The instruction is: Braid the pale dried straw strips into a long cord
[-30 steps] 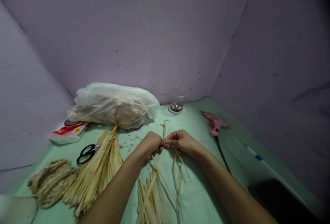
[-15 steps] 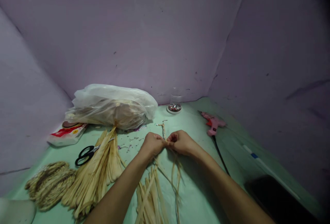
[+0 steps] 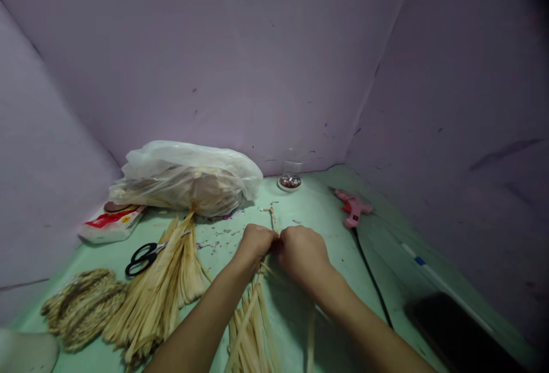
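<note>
A thin braid point(image 3: 274, 219) of pale dried fibre runs away from me across the green table, its far end lying at a small taped spot. My left hand point(image 3: 256, 241) is closed at the near end of this braid, fingertips pinched on the strands. Right beside it, my right hand point(image 3: 302, 247) is closed too, its knuckles up and its fingertips hidden. Loose strips trail below the hands, one pale strip point(image 3: 311, 338) hanging under my right wrist. Beneath my left forearm lies a bundle of flat dried strips point(image 3: 253, 327).
To the left are a larger strip bundle point(image 3: 154, 293), black-handled scissors point(image 3: 143, 258), a coiled braided rope point(image 3: 86, 307) and a plastic bag point(image 3: 193, 178). A container of beads point(image 3: 290, 181) stands at the back. Rightward lie a pink glue gun point(image 3: 354, 207) and a dark phone-like object point(image 3: 458, 333).
My right hand has turned over, knuckles now upward, and come slightly nearer to me. The loose strands below it have swung to the right. My left hand stays at the braid.
</note>
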`<state>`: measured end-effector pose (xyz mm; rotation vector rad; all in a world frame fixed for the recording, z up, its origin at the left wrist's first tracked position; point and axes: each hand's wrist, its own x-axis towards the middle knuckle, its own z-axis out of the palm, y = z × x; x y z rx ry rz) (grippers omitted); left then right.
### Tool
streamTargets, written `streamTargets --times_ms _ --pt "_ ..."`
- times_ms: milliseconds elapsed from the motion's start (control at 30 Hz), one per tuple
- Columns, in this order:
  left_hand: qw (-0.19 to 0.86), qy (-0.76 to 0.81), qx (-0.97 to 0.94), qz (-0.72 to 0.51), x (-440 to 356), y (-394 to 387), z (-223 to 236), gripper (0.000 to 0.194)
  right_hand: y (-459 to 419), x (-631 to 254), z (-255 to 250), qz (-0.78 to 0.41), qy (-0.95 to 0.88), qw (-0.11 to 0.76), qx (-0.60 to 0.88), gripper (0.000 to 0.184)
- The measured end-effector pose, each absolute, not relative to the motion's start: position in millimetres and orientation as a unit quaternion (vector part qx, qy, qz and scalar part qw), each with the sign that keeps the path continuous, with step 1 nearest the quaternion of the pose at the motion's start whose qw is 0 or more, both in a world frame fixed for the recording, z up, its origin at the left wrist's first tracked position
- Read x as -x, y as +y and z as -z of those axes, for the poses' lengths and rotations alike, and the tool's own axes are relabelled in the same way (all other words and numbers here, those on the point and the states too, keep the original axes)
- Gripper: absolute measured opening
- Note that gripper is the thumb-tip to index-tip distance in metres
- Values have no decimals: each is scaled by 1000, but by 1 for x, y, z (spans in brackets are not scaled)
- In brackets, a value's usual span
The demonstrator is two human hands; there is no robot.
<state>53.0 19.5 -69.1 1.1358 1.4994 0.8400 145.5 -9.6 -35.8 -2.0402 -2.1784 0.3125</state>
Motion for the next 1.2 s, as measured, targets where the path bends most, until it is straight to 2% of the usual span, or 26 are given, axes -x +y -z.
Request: streamTargets --times_ms 433,600,667,767,833,900,967,1200 --pt "556 621 -429 -348 -48 21 69 19 -28 -123 29 -107 -800 1 590 22" --pt "595 608 -432 -299 -44 19 63 13 -31 -151 7 -240 -845 -7 479 17" --pt "589 613 -440 -288 -42 19 62 13 -21 -171 1 -293 -815 42 498 14" --pt "589 607 -459 -271 -39 20 62 13 2 -190 6 -346 -653 235 631 20" --pt "591 601 -466 -268 -38 21 64 11 14 -188 16 -440 -524 301 664 21" --pt "592 599 -468 -267 -38 22 66 10 19 -178 26 -568 -441 302 626 18" --pt "595 596 -467 -269 -39 23 68 10 18 -167 34 -644 -395 297 584 11" --pt "608 584 -447 -299 -41 23 67 10 14 -156 50 -698 -391 262 540 14"
